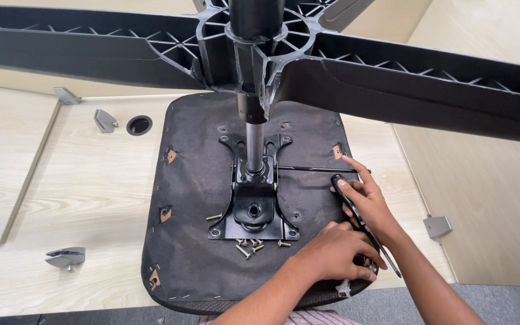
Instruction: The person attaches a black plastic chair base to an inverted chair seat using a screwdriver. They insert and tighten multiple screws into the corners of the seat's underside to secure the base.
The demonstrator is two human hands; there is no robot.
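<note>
- Biggest thing in the shot is the black five-arm chair base, upside down and sticking up toward the camera, ribs showing on its underside.
- Under that sits the desk, light wood, with a round cable hole and a few grey metal brackets scattered on it.
- The seat pan lies bottom-up on the desk, covered in black fabric that's stapled round the edge.
- Bolted in the middle of it is the black tilt plate, with the gas cylinder rising out of it into the base. A thin lever rod pokes off to the right.
- Right hand is at the right edge of the seat, index finger stretched out to touch the rod's tip, the rest of the fingers wrapped around a black-handled screwdriver that angles down toward the wrist.
- Left hand is crossed over near the bottom-right corner of the seat, fingers curled down on the fabric; can't tell if it's pinching anything.
- Smallest: a little pile of loose screws just below the plate, plus one stray screw by its left side.
</note>
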